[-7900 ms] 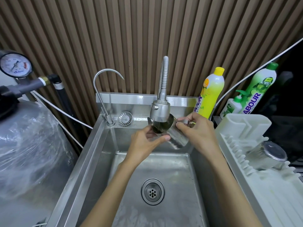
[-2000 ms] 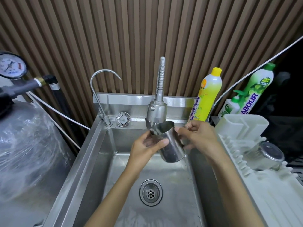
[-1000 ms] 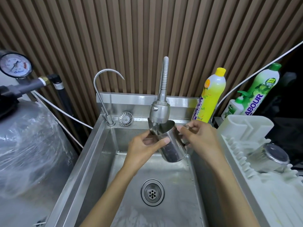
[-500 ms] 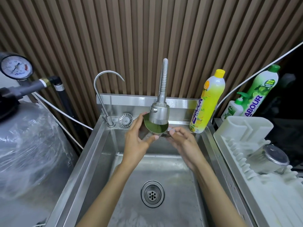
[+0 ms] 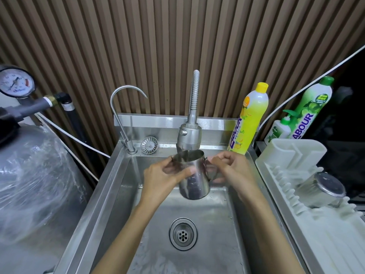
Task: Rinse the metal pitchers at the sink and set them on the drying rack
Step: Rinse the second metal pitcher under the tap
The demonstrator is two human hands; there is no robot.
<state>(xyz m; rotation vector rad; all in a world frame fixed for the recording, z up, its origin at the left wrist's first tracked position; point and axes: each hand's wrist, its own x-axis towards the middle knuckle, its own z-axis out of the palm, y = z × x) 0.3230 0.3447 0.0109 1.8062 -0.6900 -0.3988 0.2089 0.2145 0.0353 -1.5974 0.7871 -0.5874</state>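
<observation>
Head view: pitcher (image 5: 194,178) hangs upright just under the spray tap (image 5: 189,137), over the sink (image 5: 116,186).
Left hand (image 5: 160,178): fingers wrapped round the pitcher's body.
Right hand (image 5: 233,169): fingers pinching its handle.
Change: half a second ago it was tipped against the tap; now it is righted, so rinsing looks nearly done and the rack (image 5: 296,155), right of the tap, likely comes next.
Writing: "LABOUR" on the yellow bottle (image 5: 249,119) and the green bottle (image 5: 314,109).

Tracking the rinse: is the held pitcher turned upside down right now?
No, the pitcher has its open mouth facing up, directly beneath the faucet head.
</observation>
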